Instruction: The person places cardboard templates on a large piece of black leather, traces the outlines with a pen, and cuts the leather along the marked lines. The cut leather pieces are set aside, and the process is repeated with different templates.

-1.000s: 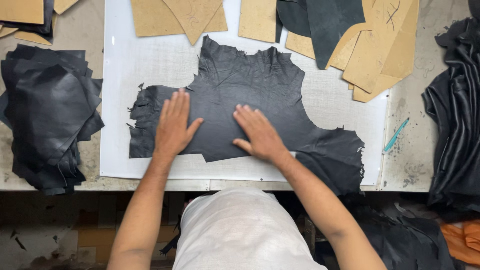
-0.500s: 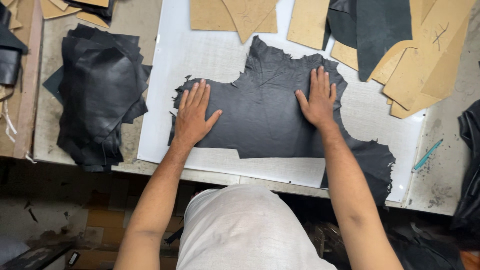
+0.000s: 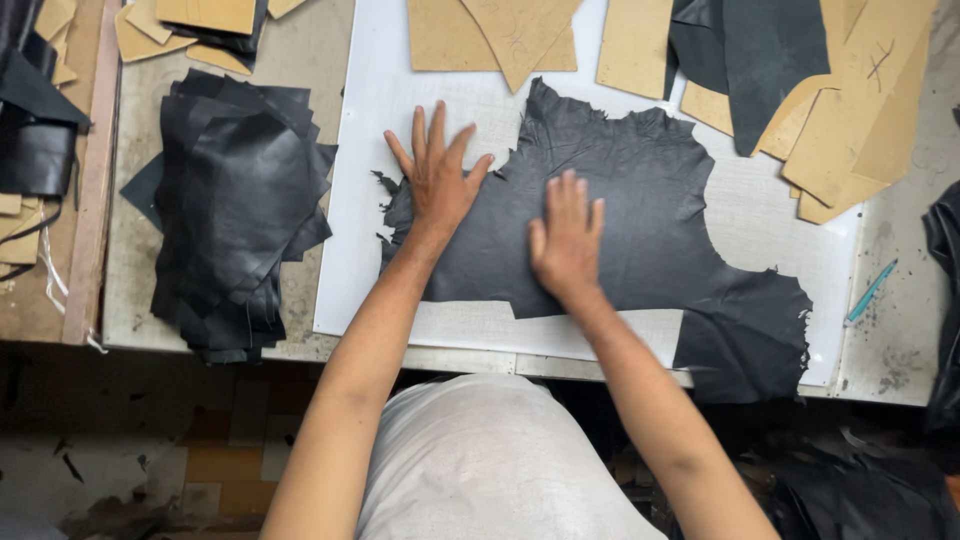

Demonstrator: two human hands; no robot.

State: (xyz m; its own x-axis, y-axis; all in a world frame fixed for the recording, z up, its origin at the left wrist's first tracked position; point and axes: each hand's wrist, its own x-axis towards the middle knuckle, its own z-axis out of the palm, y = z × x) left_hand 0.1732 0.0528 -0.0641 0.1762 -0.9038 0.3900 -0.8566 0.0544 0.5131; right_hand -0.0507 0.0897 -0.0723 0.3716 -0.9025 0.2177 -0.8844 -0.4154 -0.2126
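Observation:
A large black leather hide (image 3: pixel 650 210) with ragged edges lies spread on a white cutting board (image 3: pixel 360 250). My left hand (image 3: pixel 436 175) rests flat with fingers apart on the hide's upper left edge. My right hand (image 3: pixel 567 238) presses flat on the middle of the hide, fingers together and pointing away from me. Neither hand holds anything. The hide's lower right corner (image 3: pixel 745 345) hangs over the table's front edge.
A stack of black leather pieces (image 3: pixel 235 210) lies left of the board. Tan cardboard patterns (image 3: pixel 520 30) and a dark leather piece (image 3: pixel 760 55) lie along the far side and the right. A teal pen (image 3: pixel 868 292) sits at the right.
My right hand has slid from the hide's upper right back to its middle. My left hand has moved up along the left edge. The camera view has shifted.

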